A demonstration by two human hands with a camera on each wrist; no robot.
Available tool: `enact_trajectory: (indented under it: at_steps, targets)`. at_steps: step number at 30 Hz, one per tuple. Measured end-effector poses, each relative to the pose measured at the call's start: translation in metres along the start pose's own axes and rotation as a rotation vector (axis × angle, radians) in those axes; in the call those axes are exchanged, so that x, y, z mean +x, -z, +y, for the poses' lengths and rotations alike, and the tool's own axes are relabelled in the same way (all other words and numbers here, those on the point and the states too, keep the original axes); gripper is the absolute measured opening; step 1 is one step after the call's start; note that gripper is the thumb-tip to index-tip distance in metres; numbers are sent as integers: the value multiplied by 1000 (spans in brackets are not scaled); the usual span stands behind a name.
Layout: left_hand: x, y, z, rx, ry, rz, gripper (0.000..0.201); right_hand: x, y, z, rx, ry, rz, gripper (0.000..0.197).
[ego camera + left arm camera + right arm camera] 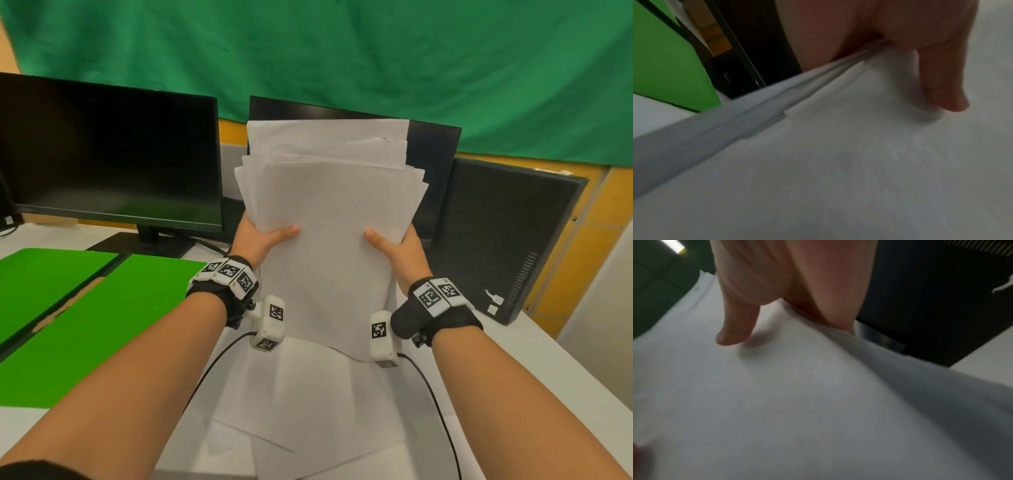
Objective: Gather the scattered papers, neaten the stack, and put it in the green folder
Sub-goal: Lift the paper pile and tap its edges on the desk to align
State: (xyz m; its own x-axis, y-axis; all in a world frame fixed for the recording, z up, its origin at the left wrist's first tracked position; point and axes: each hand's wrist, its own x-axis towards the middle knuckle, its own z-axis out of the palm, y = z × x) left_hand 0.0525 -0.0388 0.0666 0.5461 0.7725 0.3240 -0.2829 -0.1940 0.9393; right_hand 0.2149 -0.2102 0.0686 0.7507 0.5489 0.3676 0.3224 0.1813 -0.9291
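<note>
I hold a stack of white papers (329, 212) upright above the desk, its top edges uneven and fanned. My left hand (263, 240) grips the stack's left side, thumb across the front, fingers hidden behind. My right hand (394, 245) grips the right side the same way. In the left wrist view the thumb (941, 81) presses the front sheet (838, 162), with staggered sheet edges (735, 123) showing. In the right wrist view the thumb (735, 324) lies on the paper (797, 402). More loose papers (308, 411) lie on the desk below. The green folder (85, 325) lies open at the left.
A dark monitor (109, 150) stands at the back left, a second screen (435, 164) behind the stack, and a black computer case (507, 240) at the right. Cables (431, 394) run from the wrist cameras over the white desk (513, 377). A green cloth (342, 51) hangs behind.
</note>
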Motion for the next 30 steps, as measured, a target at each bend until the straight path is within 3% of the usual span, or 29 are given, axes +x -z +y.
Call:
enact_trajectory:
  at_steps: [3,5,8,10,12,16,19,22,25,30]
  targets:
    - [1,7,1,27,7,-19,77,-3,2,-4,-23,-8,18,65]
    - [5,7,5,36,-1,-15,69,-2,-2,-19,-25,74,91,72]
    - [9,6,11,21,-1,-50,86,7,-5,-48,-57,232,165,84]
    - [8,9,4,4,55,-95,99,12,-6,-56,-84,228,143,79]
    - [1,11,-9,35,138,-112,97,14,-9,-52,-75,128,72,78]
    - [-3,8,-13,119,99,27,49,6,-7,-23,-113,-55,-46,94]
    - [16,35,-2,127,75,152,47,7,16,1,-166,-221,-10,90]
    - [27,80,-7,349,312,150,53,4,51,34,-254,-530,55,76]
    - [7,99,-26,663,582,22,51,-11,67,70,-278,-797,7,68]
    - [-30,97,-71,1004,761,-89,51,-35,25,94,-430,-920,-239,41]
